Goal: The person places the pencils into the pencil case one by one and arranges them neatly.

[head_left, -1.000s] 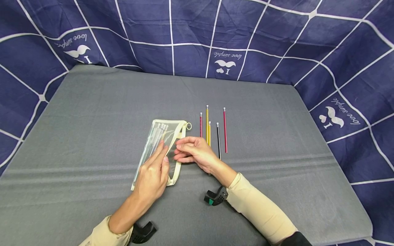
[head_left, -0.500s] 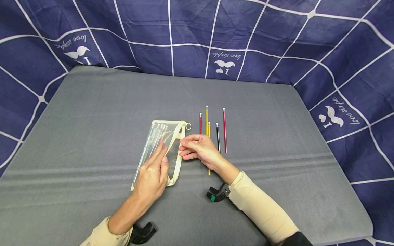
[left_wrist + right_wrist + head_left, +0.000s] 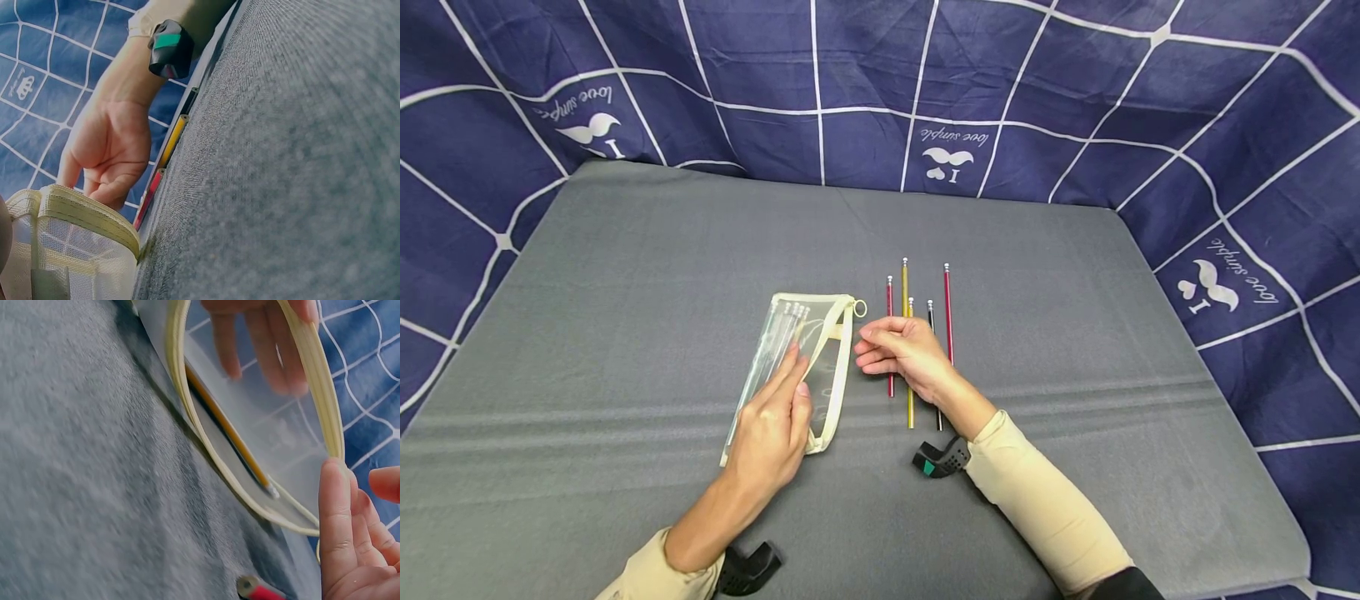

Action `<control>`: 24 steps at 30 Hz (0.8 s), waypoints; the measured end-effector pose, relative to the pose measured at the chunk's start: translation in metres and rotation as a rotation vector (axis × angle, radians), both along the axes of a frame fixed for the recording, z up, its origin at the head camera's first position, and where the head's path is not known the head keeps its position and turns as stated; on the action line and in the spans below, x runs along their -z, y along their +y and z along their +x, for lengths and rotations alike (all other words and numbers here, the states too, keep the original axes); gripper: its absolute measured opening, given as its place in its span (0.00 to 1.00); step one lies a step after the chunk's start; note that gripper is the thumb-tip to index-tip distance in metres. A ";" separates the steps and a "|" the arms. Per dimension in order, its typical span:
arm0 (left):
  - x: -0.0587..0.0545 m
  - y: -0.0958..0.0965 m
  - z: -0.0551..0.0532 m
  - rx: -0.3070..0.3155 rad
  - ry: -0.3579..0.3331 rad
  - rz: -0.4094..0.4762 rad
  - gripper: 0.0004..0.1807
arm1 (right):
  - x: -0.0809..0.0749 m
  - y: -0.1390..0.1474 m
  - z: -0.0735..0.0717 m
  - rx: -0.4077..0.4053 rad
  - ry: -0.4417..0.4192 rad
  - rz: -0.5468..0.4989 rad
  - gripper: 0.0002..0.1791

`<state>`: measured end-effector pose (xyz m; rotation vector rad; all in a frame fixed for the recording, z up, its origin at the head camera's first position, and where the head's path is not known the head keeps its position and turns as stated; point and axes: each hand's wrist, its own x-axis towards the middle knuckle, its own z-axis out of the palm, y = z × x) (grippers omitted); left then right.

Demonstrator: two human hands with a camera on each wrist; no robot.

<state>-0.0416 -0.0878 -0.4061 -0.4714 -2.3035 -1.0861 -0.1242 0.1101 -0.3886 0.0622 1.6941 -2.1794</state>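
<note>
A see-through pencil pouch (image 3: 837, 400) with cream zip edging lies unzipped on the table, with several pencils inside. Through its mouth in the right wrist view, a yellow pencil (image 3: 228, 428) shows. My left hand (image 3: 767, 433) holds the pouch's upper side, its thumb at the zip edge and its fingers along the clear plastic. My right hand (image 3: 910, 354) is just right of the mouth, fingers loosely bent and nothing in them. Beneath and around it lie a red pencil (image 3: 891, 383), a yellow pencil (image 3: 911, 412), a longer yellow pencil (image 3: 905, 287) and a black pencil (image 3: 938, 417).
Another red pencil (image 3: 948, 308) lies at the right end of the row. The zip's ring pull (image 3: 860, 308) sits at the pouch's far corner. A grey cloth-covered table (image 3: 662, 242) carries everything, and a blue checked curtain (image 3: 865, 75) hangs around its far sides.
My right hand has drawn back rightward from over the pouch's mouth and now overlaps the loose pencils. My left hand and the pouch have stayed where they were.
</note>
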 end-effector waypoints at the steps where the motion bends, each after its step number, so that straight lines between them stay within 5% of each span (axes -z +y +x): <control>1: 0.000 0.000 0.000 0.000 0.002 0.000 0.19 | 0.000 0.001 -0.001 0.005 0.000 -0.001 0.12; 11: -0.001 -0.001 0.001 0.005 0.000 0.004 0.19 | -0.004 0.020 -0.010 0.083 0.014 0.025 0.15; 24: -0.001 0.000 0.000 0.009 0.007 0.001 0.19 | -0.003 0.053 -0.028 0.190 0.046 0.007 0.05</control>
